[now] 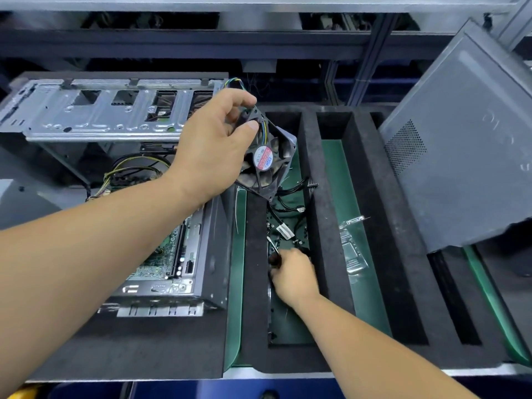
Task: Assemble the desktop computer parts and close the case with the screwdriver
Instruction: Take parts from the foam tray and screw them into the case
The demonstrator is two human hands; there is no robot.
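Both forearms reached out from the bottom edge: the left hand (211, 152) pinched a black case fan (266, 159) by its corner, holding it tilted above the foam tray (325, 214), just right of the open computer case (115, 174). Lower, the right hand (293, 273) curled round the dark-handled screwdriver (273, 254) inside a tray slot, among loose black cables (299, 194). Leaning at far right stood the grey side panel (466, 168).

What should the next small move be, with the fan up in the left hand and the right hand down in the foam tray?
Probably lift the screwdriver out of the foam tray. The right hand has its fingers on the dark handle among loose cables, while the left hand already holds the fan above the tray, beside the open case. The fan likely needs fastening next.
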